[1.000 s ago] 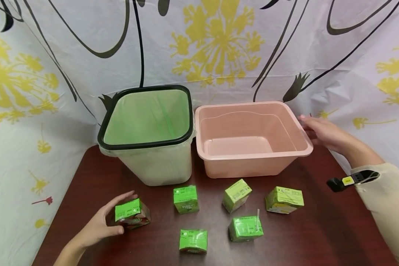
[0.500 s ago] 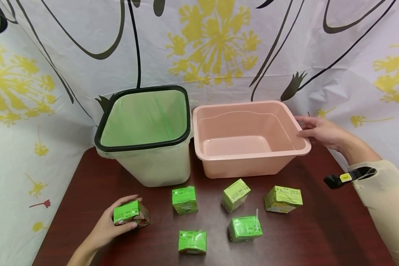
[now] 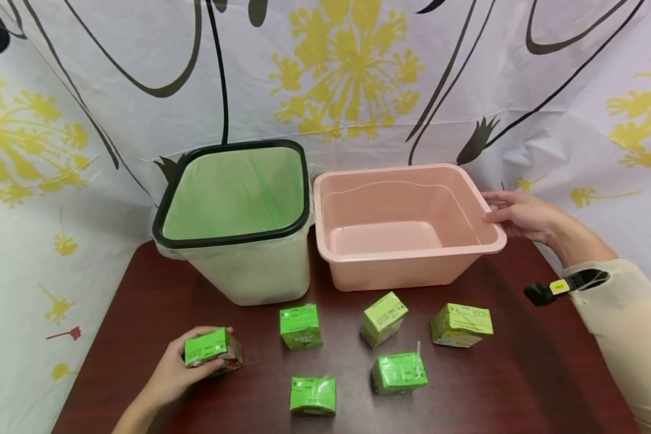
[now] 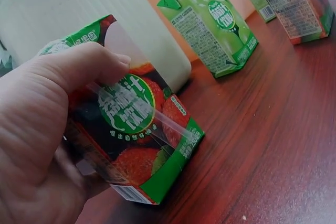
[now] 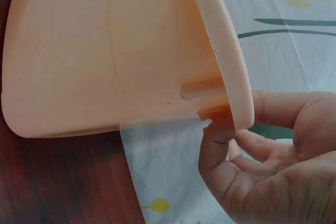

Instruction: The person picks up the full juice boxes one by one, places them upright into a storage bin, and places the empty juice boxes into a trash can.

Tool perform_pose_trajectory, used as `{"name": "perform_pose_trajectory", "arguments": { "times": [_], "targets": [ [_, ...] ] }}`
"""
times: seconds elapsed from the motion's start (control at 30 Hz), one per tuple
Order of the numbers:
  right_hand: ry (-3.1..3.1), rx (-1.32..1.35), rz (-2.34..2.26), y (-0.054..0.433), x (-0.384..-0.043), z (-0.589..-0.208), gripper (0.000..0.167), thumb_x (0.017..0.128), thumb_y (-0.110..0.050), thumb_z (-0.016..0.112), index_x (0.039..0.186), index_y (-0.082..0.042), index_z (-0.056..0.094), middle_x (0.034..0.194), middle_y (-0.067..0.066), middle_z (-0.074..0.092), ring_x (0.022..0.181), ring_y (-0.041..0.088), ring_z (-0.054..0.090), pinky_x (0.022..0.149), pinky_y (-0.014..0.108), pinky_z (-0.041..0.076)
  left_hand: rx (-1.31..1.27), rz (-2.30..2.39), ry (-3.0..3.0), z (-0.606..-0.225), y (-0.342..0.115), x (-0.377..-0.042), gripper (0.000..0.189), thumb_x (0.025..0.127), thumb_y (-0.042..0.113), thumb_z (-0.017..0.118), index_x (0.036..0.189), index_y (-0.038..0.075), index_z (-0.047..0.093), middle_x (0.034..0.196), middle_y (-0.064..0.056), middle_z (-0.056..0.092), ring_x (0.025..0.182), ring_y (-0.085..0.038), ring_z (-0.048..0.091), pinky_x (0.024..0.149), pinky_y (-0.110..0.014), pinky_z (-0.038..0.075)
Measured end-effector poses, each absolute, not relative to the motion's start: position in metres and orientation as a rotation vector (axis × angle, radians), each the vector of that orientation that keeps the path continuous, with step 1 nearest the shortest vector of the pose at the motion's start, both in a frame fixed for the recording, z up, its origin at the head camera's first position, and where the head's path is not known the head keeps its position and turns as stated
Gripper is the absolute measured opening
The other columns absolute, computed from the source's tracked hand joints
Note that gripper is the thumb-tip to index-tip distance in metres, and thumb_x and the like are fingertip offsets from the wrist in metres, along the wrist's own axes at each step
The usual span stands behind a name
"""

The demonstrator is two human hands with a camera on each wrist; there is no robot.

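Observation:
At the table's left, my left hand point(image 3: 168, 371) grips a juice box point(image 3: 206, 348), thumb on its near side and fingers behind. The left wrist view shows this juice box point(image 4: 139, 145) tilted, with strawberries on its green and dark front and a wrapped straw stuck across it. My right hand point(image 3: 528, 218) holds the right rim of a pink plastic basin point(image 3: 407, 271). In the right wrist view, fingers point(image 5: 215, 153) curl up under the rim, and the thumb is on the rim's other side. Nothing lies inside the basin.
Left of the basin stands a pale bin point(image 3: 260, 271) with a black rim and a plastic liner. Several more green juice boxes stand in front, among them one point(image 3: 301, 327) by the bin and one point(image 3: 462, 325) at the right. A patterned cloth point(image 3: 352, 78) hangs behind.
My left thumb and fingers have closed round the strawberry juice box. My right hand has moved in from beside the basin and taken hold of its rim.

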State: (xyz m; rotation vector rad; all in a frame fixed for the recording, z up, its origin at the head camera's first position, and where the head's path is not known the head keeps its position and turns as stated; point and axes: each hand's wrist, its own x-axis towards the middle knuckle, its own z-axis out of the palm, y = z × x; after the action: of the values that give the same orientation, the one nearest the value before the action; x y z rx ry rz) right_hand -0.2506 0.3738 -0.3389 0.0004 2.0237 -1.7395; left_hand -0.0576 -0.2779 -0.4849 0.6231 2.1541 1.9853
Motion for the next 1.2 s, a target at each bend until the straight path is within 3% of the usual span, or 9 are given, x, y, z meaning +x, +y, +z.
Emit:
{"name": "perform_pose_trajectory", "arguments": {
  "times": [0.1,0.2,0.43,0.7,0.97,1.2],
  "targets": [
    [1.968,0.014,-1.774,0.374,-0.251,-0.339,0.027,0.101,0.009,0.05,0.116,-0.011,0.061,0.099,0.003,0.071,0.086,0.017,0.072,0.072,0.034,0.061,0.617,1.976,2.167,-0.48,-0.276,-0.057,0.047,0.087,-0.016,0.07,0.131,-0.01,0.054,0.135,-0.032,0.057,0.114,-0.013,0.065,0.084,-0.026,0.058],
    [1.923,0.017,-1.795,0.374,-0.25,-0.338,0.029,0.102,0.009,0.048,0.106,-0.013,0.067,0.096,0.005,0.072,0.084,0.018,0.072,0.071,0.034,0.062,0.608,1.95,2.222,-0.47,-0.273,-0.055,0.047,0.087,-0.015,0.07,0.131,-0.008,0.055,0.134,-0.027,0.061,0.11,-0.013,0.067,0.083,-0.025,0.058],
    [1.862,-0.002,-1.826,0.375,-0.25,-0.339,0.03,0.102,0.01,0.047,0.107,-0.011,0.067,0.097,0.007,0.072,0.084,0.02,0.073,0.071,0.036,0.062,0.479,1.837,2.421,-0.435,-0.266,-0.048,0.047,0.086,-0.009,0.075,0.13,-0.002,0.06,0.126,0.0,0.07,0.094,-0.009,0.068,0.071,-0.025,0.058],
    [1.875,-0.023,-1.804,0.377,-0.252,-0.341,0.028,0.103,0.009,0.047,0.109,-0.012,0.063,0.098,0.007,0.072,0.085,0.02,0.073,0.072,0.036,0.062,0.474,1.843,2.41,-0.389,-0.258,-0.047,0.048,0.087,-0.011,0.074,0.131,0.0,0.06,0.128,-0.004,0.069,0.088,-0.01,0.067,0.064,-0.027,0.057],
    [1.868,-0.022,-1.821,0.376,-0.252,-0.339,0.028,0.102,0.01,0.046,0.108,-0.011,0.063,0.097,0.007,0.072,0.084,0.02,0.073,0.071,0.035,0.062,0.539,1.844,2.305,-0.346,-0.233,-0.052,0.046,0.088,-0.009,0.073,0.131,0.002,0.06,0.13,-0.009,0.068,0.097,-0.014,0.066,0.076,-0.026,0.056],
    [1.923,-0.001,-1.784,0.376,-0.251,-0.339,0.026,0.102,0.008,0.048,0.108,-0.013,0.063,0.096,0.005,0.072,0.084,0.018,0.072,0.071,0.034,0.062,0.521,1.881,2.234,-0.32,-0.201,-0.063,0.045,0.088,-0.006,0.074,0.129,0.009,0.064,0.122,-0.002,0.071,0.093,-0.014,0.066,0.075,-0.028,0.058]
  ]
}}
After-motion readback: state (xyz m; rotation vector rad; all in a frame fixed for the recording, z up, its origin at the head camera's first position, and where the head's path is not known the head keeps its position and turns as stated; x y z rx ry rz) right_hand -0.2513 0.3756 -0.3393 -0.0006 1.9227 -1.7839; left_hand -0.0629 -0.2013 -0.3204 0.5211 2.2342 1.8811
